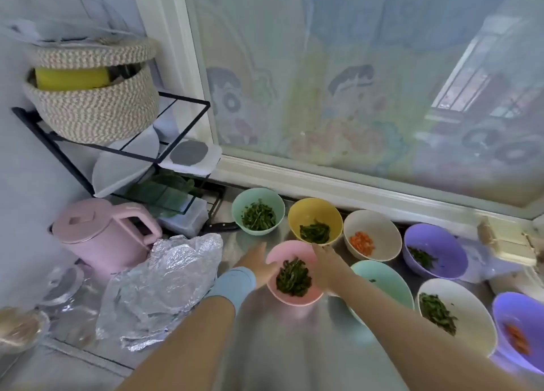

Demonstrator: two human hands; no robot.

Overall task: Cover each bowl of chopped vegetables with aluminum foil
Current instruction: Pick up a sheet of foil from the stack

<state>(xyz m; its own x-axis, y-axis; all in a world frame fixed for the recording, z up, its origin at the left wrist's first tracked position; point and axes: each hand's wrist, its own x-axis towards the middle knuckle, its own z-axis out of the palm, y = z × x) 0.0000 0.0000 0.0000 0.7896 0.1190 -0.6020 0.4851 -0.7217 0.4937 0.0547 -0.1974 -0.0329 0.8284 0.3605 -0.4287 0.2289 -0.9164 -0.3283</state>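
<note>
Pink bowl (pixel 287 250) of chopped greens, uncovered. Left hand (pixel 259 268) clasps its left side, right hand (pixel 325 268) its right side. Crumpled foil (pixel 164 287) lies left of the pink bowl; yellow bowl (pixel 315 215) just behind it.

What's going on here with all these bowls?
A person holds the pink bowl of chopped greens by its sides, left hand on one side and right hand on the other. The other bowls around it, most with greens or diced orange vegetable, all stand uncovered. A crumpled heap of aluminum foil lies to the left, next to a pink kettle; none is on a bowl yet.
</note>
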